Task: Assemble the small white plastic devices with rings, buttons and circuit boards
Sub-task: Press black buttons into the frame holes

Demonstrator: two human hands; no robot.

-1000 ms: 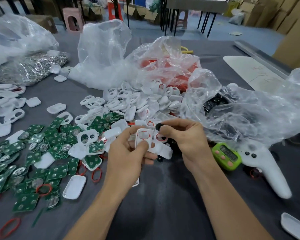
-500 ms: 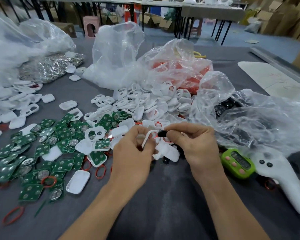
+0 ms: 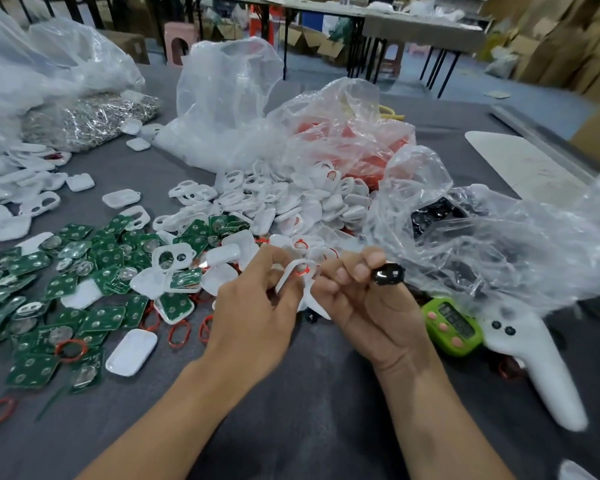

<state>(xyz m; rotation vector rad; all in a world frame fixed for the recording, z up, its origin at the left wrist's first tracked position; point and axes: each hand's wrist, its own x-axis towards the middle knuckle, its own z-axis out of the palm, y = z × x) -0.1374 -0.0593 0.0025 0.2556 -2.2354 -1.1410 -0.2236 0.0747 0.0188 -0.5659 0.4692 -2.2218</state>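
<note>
1. White shell (image 3: 293, 273) with a red ring (image 3: 302, 270) sits pinched in the left hand (image 3: 253, 317), above the grey worktop (image 3: 309, 410).
2. Right hand (image 3: 371, 303) grips a black button (image 3: 388, 274) at its fingertips, beside the shell.

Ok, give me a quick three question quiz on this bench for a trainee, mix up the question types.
1. True or false: the right hand pinches a black button.
2. Which part is in the left hand? A) green circuit board B) white shell with a red ring C) green timer
3. Fill in: the green circuit boards lie to the person's ____ on the grey table.

Key: 1 true; 2 B; 3 left.
</note>
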